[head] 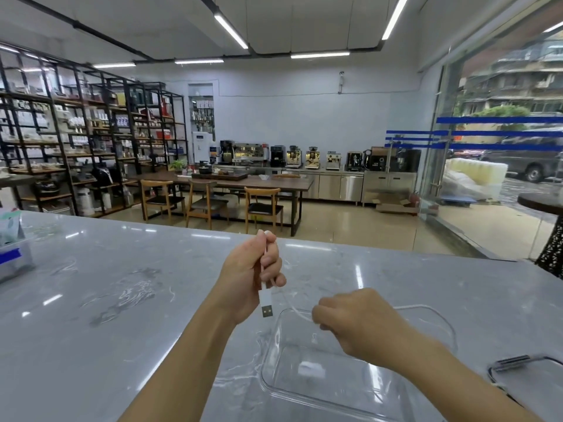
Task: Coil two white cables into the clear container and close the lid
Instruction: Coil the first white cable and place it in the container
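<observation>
- Left hand (249,269) is up over the counter (122,300), fist tight on a white cable (288,295); USB plug (266,304) hangs down under it.
- Right hand (350,321) is lower, over the clear container (274,354), fingers pinched on the same cable.
- Container sits open w/ nothing coiled in it yet.
- Lid (524,370) lies just to the right.
- Can't spot a 2nd cable for sure.

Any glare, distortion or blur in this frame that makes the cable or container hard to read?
Head view: ceiling-light streaks glare on the marble counter; wide-angle bending curves the counter's far edge; the clear container is faint, mostly highlights; the white cable is sharp at the USB plug below the left hand, thin and washed out near the right hand.
</observation>
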